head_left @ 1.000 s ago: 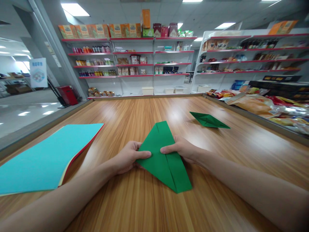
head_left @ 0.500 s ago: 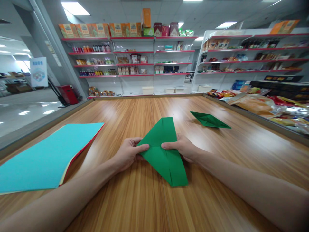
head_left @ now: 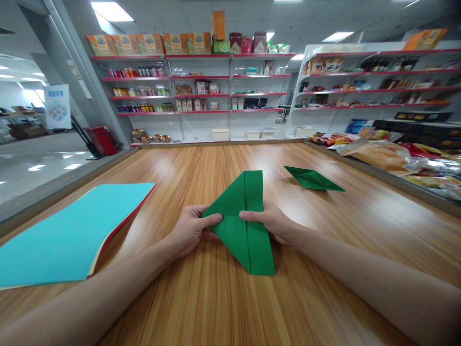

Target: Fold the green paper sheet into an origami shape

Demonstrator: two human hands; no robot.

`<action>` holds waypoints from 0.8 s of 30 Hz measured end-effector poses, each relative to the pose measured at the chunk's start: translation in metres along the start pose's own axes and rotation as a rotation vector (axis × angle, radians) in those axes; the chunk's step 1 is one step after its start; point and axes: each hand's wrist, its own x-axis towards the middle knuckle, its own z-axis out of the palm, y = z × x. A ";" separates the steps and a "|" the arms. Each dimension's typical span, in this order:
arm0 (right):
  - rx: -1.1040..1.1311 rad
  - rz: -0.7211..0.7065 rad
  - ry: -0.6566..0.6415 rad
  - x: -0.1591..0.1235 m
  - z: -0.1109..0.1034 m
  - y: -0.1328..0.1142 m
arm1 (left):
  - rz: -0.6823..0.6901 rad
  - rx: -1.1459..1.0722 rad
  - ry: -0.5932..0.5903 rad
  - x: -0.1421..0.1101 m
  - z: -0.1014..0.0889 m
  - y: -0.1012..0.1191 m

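A partly folded green paper (head_left: 244, 216) lies on the wooden table (head_left: 216, 298) in front of me, its folded point toward me. My left hand (head_left: 190, 229) pinches its left corner, thumb on top and fingers under the edge. My right hand (head_left: 272, 222) grips the right side the same way, thumb pressing near the centre crease. Both hands are closed on the sheet.
A stack of coloured paper with a cyan top sheet (head_left: 68, 230) lies at my left. A second folded green paper (head_left: 312, 179) rests farther right. Snack packets (head_left: 389, 154) line the table's right side. Store shelves (head_left: 201, 91) stand behind.
The green paper has turned clockwise in my hands, its near point swinging left and closer to straight. Both hands kept their hold and shifted slightly away from me.
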 end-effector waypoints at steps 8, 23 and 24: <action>-0.022 0.006 -0.014 -0.004 -0.002 0.000 | -0.127 0.124 -0.130 -0.001 -0.003 0.005; -0.110 -0.004 -0.136 -0.009 0.001 -0.003 | -0.257 0.324 -0.391 -0.006 0.003 0.015; -0.100 -0.006 -0.134 -0.009 0.001 -0.002 | -0.267 0.319 -0.404 -0.006 0.002 0.016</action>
